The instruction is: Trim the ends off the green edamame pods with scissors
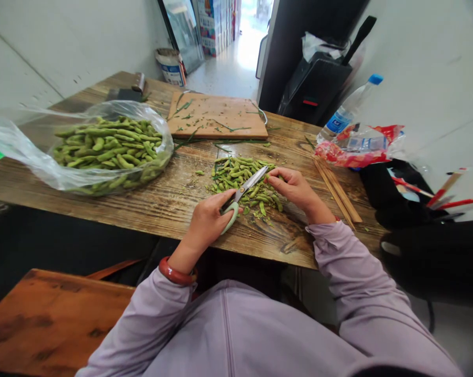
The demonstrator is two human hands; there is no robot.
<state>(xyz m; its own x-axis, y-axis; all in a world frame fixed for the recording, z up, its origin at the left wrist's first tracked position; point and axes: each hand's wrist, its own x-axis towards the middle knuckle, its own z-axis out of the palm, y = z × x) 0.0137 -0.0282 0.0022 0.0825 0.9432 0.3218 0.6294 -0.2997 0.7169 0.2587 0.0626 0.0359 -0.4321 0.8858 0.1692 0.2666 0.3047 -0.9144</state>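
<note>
My left hand (208,220) is closed round the pale green handles of a pair of scissors (244,188), whose blades point up and right over a small heap of green soybean pods (236,175) on the wooden table (157,204). At the heap's right edge my right hand (295,187) is curled with its fingertips pinched on a pod (273,180) close to the blade tips. A red bangle sits on my left wrist. Both sleeves are lilac.
A clear plastic bag (35,157) full of pods lies at the left. A wooden cutting board (216,115) sits behind the heap. Chopsticks (336,191), a red-and-clear wrapper (354,146) and a water bottle (348,110) are at the right. A wooden bench (51,319) stands at lower left.
</note>
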